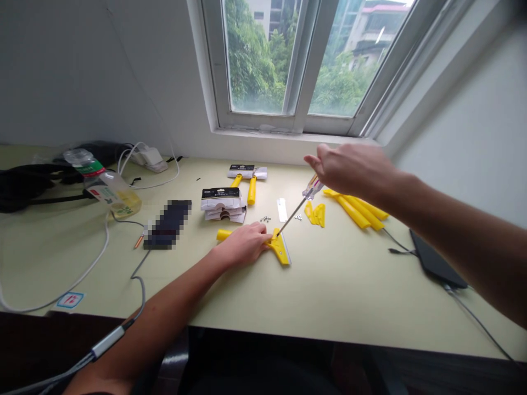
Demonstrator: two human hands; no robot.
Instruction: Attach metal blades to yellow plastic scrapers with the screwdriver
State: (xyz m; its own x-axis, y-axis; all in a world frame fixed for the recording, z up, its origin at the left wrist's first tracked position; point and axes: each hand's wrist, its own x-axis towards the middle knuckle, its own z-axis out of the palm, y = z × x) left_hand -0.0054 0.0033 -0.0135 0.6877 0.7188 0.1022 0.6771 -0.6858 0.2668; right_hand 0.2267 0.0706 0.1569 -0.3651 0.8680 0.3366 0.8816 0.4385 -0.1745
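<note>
My left hand is wrapped round the handle of a yellow scraper and presses it to the table. The scraper's wide head points right, with a thin blade along its edge. In my right hand is a screwdriver with a clear handle, held at a slant. Its tip meets the scraper head near one end; any screw under it is too small to make out. Just beyond lie small screws, a pile of nuts, a white strip and yellow head pieces.
Yellow handles lie at the right, near a black device with cables. Packaged scrapers and stacked card packs sit behind my left hand. Further left are a dark phone, a plastic bottle and a white charger.
</note>
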